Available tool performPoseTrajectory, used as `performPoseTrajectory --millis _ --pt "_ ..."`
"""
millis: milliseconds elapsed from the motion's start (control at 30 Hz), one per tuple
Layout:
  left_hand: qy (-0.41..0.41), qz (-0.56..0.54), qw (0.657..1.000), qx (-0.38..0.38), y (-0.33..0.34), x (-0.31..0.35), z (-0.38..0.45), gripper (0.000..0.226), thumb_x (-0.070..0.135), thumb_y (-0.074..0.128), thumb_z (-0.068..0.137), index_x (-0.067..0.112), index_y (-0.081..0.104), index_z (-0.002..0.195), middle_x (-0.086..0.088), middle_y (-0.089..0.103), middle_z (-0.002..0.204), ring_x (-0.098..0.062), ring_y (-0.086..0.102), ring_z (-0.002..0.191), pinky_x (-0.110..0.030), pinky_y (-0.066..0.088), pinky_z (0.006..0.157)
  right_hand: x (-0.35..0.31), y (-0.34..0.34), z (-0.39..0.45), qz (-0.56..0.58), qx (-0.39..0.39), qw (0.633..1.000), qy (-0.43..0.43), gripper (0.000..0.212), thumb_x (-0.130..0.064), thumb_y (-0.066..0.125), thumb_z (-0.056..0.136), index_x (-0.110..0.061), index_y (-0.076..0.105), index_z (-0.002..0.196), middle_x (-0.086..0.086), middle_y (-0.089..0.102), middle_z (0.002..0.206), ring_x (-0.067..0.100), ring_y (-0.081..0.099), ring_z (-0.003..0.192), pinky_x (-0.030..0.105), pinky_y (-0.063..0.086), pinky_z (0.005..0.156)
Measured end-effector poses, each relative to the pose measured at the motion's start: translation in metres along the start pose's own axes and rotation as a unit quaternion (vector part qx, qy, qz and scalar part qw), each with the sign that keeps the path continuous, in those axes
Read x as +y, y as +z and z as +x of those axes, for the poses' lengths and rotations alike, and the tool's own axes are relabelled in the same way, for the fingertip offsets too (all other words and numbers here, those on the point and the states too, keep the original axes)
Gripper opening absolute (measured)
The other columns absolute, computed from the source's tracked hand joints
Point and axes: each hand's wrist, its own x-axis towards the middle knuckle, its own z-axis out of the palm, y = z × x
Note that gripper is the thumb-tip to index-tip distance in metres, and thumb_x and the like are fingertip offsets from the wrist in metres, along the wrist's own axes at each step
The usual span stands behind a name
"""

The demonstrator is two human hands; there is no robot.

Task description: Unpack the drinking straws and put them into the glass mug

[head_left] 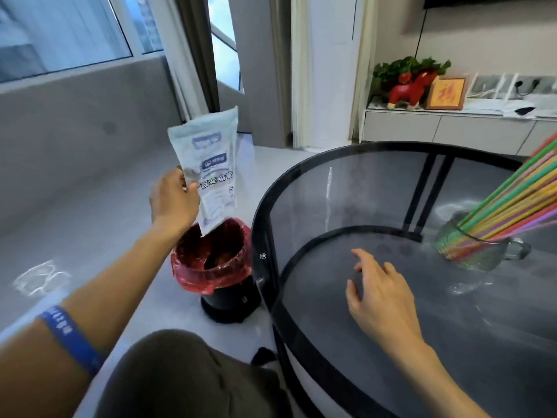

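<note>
Many coloured drinking straws (509,200) stand bunched in the glass mug (479,254) at the right of the round glass table (391,182), leaning up to the right. My left hand (173,200) holds the empty white plastic straw bag (211,170) by its edge, out to the left of the table. The bag's lower end hangs just over the bin (217,257). My right hand (379,294) hovers over the table top with fingers spread and nothing in it, left of the mug.
The small black bin with a red liner stands on the floor against the table's left rim. My knee (180,375) is at the bottom. A low white cabinet (437,128) with ornaments runs along the far wall.
</note>
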Motion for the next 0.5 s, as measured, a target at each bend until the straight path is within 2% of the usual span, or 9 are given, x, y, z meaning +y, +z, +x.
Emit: performPoseTrajectory --millis 67,167,300,367,433,500 --pt "-0.046 -0.011 0.999 -0.006 0.008 -0.019 0.005 0.015 0.019 0.056 0.085 0.012 0.068 0.09 -0.013 0.074 0.094 -0.036 0.067 0.089 -0.047 0.055 0.079 0.0 0.001 -0.003 -0.016 -0.007 1.0 -0.005 0.051 -0.016 0.069 0.082 -0.011 0.052 0.13 0.001 0.07 0.096 0.027 0.058 0.08 0.037 0.048 0.063" --pt "-0.101 -0.043 0.994 -0.026 0.025 -0.036 0.005 0.018 0.023 0.054 0.083 0.015 0.068 0.092 -0.009 0.074 0.096 -0.034 0.068 0.09 -0.045 0.056 0.082 0.003 0.001 -0.005 -0.019 -0.022 1.0 -0.004 0.05 -0.017 0.068 0.083 -0.012 0.051 0.131 0.001 0.07 0.099 0.026 0.058 0.083 0.038 0.048 0.067" --pt "-0.152 -0.021 0.986 -0.067 0.049 -0.063 0.011 0.019 0.017 0.061 0.082 0.013 0.068 0.1 -0.012 0.074 0.103 -0.035 0.067 0.094 -0.044 0.056 0.084 0.005 0.002 -0.007 -0.03 -0.03 0.999 -0.009 0.048 -0.016 0.068 0.082 -0.013 0.052 0.128 0.0 0.07 0.102 0.025 0.058 0.085 0.039 0.048 0.069" --pt "-0.229 -0.044 0.964 -0.13 0.059 -0.078 0.011 0.031 0.013 0.071 0.076 0.008 0.066 0.105 -0.014 0.071 0.11 -0.033 0.066 0.097 -0.043 0.055 0.088 0.006 0.004 -0.005 -0.027 -0.026 0.999 -0.004 0.046 -0.014 0.069 0.081 -0.013 0.055 0.125 0.0 0.07 0.102 0.026 0.059 0.085 0.04 0.048 0.069" --pt "-0.303 -0.058 0.93 -0.202 0.061 -0.089 0.0 0.037 0.012 0.076 0.077 -0.003 0.062 0.108 -0.018 0.066 0.111 -0.035 0.063 0.099 -0.038 0.051 0.084 0.005 0.007 -0.004 -0.03 -0.022 0.999 -0.005 0.044 -0.015 0.069 0.08 -0.013 0.057 0.122 0.0 0.07 0.103 0.027 0.059 0.086 0.041 0.049 0.071" --pt "-0.267 0.029 0.925 -0.268 0.062 -0.097 -0.014 0.038 0.019 0.075 0.078 -0.004 0.063 0.106 -0.019 0.066 0.108 -0.035 0.063 0.098 -0.037 0.051 0.081 0.007 0.006 -0.003 -0.031 -0.027 0.999 -0.003 0.041 -0.016 0.067 0.082 -0.014 0.057 0.122 -0.002 0.069 0.104 0.026 0.058 0.088 0.04 0.049 0.074"
